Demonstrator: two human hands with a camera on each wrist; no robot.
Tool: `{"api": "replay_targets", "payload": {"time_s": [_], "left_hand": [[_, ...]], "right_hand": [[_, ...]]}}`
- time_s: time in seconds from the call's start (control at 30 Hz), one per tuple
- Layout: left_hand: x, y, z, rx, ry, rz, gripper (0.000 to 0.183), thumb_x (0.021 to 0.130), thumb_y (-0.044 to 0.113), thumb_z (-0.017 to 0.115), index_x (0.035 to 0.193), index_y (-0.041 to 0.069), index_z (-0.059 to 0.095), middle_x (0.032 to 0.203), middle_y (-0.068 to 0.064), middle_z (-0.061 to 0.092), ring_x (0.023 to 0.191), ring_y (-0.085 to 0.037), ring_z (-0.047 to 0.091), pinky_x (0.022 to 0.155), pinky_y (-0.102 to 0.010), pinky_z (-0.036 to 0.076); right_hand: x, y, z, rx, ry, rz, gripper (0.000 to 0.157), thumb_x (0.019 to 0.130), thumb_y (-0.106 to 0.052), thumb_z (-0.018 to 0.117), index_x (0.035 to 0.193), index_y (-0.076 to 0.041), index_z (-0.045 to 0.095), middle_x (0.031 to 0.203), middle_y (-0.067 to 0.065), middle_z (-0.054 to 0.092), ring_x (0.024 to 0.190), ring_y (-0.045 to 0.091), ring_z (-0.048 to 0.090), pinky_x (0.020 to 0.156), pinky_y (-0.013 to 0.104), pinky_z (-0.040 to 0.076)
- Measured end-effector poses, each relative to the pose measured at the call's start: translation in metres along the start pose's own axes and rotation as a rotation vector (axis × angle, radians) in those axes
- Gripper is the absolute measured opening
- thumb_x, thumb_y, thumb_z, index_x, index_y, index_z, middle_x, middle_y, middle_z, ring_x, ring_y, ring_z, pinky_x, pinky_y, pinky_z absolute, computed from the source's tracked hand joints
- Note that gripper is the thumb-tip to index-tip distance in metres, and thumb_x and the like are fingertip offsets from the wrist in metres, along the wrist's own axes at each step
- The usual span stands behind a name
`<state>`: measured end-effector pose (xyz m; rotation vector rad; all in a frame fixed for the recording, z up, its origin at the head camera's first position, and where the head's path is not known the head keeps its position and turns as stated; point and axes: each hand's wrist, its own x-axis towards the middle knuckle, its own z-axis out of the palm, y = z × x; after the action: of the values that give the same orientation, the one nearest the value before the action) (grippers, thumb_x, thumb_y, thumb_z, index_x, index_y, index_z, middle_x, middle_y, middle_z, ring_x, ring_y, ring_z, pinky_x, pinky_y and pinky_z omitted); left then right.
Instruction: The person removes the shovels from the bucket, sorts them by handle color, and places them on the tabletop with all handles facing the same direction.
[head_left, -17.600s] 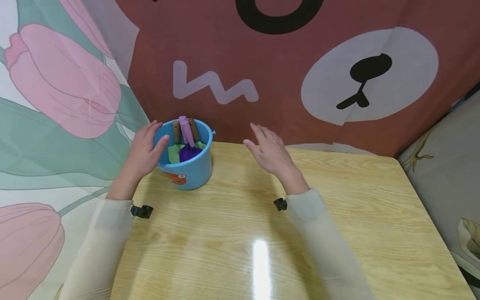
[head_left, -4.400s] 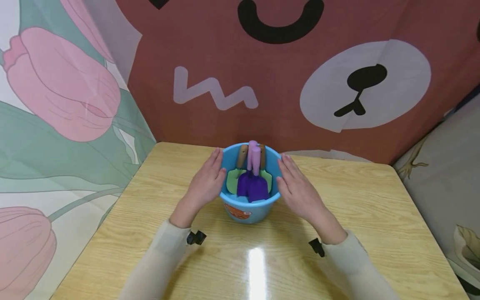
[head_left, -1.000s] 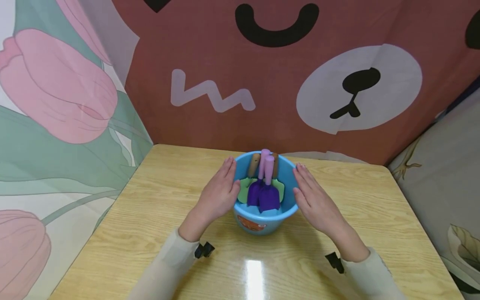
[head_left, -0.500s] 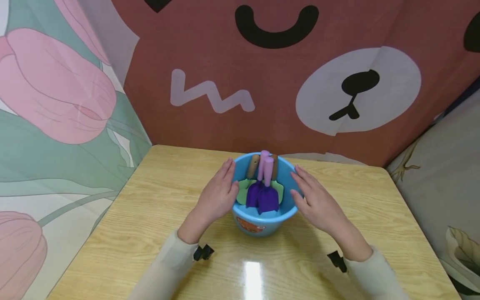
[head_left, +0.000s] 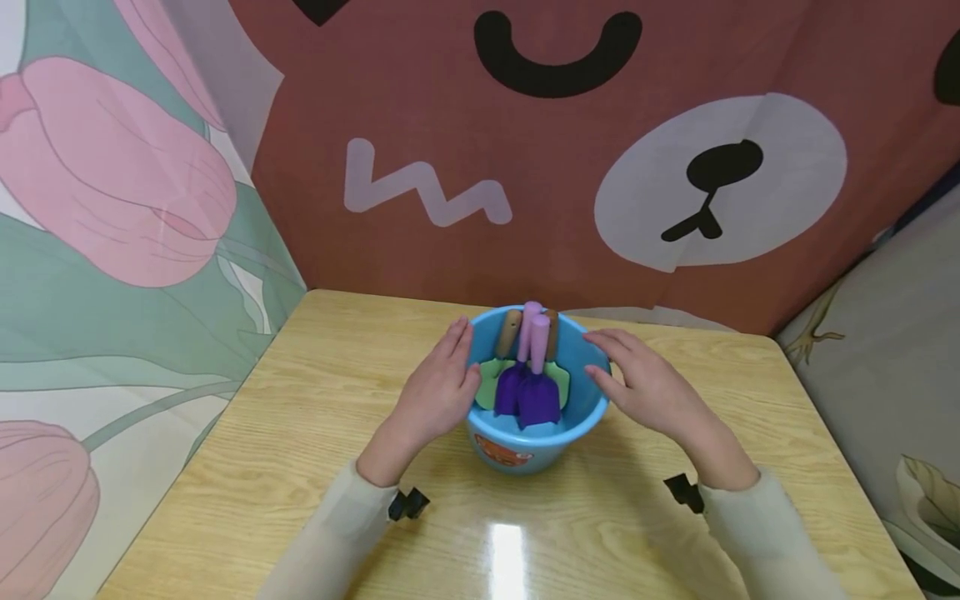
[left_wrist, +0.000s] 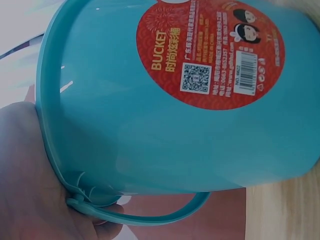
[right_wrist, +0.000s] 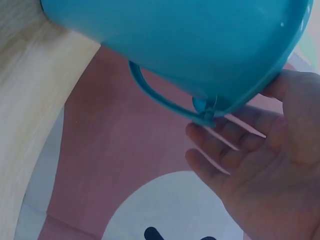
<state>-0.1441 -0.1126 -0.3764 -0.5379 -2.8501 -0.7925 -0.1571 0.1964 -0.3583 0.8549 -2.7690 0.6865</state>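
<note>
A light blue bucket [head_left: 553, 452] stands upright on the table, with two purple shovels [head_left: 538, 400] and two green shovels [head_left: 491, 385] inside, handles up. My left hand [head_left: 438, 387] rests straight-fingered along the bucket's left rim. At the right rim is my right hand [head_left: 654, 383], its thumb and spread fingers lightly bent at the edge but not closed round it. In the left wrist view the bucket's side carries a red label [left_wrist: 200, 50]. The blue handle [right_wrist: 160, 100] hangs at the far side, and right fingertips lie near its joint in the right wrist view.
The wooden table [head_left: 300, 425] extends to both sides of the bucket. A brown bear-print cloth [head_left: 420, 258] hangs right behind it. A tulip-print cloth [head_left: 135, 192] borders the left, and a grey cloth [head_left: 892, 333] the right.
From the table's far left, the bucket has moved right and nearer, between both hands. Over the last half second the right hand has lifted and turned, its fingers spreading; the left hand keeps still.
</note>
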Motion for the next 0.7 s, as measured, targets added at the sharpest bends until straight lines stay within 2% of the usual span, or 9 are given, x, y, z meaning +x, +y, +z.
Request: {"api": "replay_targets", "payload": {"time_s": [0.27, 0.47, 0.7], "left_hand": [[0.0, 0.001, -0.001, 0.013, -0.008, 0.002, 0.062, 0.106, 0.03, 0.037, 0.157, -0.004, 0.027, 0.167, -0.017, 0.021, 0.155, -0.029, 0.018, 0.124, -0.043, 0.023], [-0.001, 0.002, -0.002, 0.008, -0.002, 0.006, 0.062, 0.105, 0.029, 0.037, 0.156, -0.005, 0.028, 0.167, -0.017, 0.022, 0.155, -0.03, 0.019, 0.124, -0.043, 0.024], [-0.001, 0.003, -0.003, 0.019, -0.016, -0.004, 0.062, 0.105, 0.029, 0.036, 0.157, -0.004, 0.027, 0.167, -0.017, 0.021, 0.155, -0.029, 0.017, 0.124, -0.042, 0.022]], "right_hand": [[0.01, 0.01, -0.011, 0.018, -0.025, -0.026, 0.044, 0.1, -0.02, 0.066, 0.14, -0.003, 0.059, 0.138, 0.019, 0.059, 0.127, 0.04, 0.057, 0.099, 0.061, 0.05], [0.018, 0.014, -0.015, 0.019, -0.032, -0.089, 0.042, 0.095, -0.016, 0.071, 0.135, -0.003, 0.063, 0.133, 0.016, 0.063, 0.124, 0.037, 0.059, 0.099, 0.058, 0.051], [0.029, 0.017, -0.016, 0.048, -0.023, -0.154, 0.041, 0.089, -0.011, 0.078, 0.128, -0.003, 0.067, 0.126, 0.011, 0.065, 0.11, 0.032, 0.065, 0.09, 0.051, 0.057]]}}
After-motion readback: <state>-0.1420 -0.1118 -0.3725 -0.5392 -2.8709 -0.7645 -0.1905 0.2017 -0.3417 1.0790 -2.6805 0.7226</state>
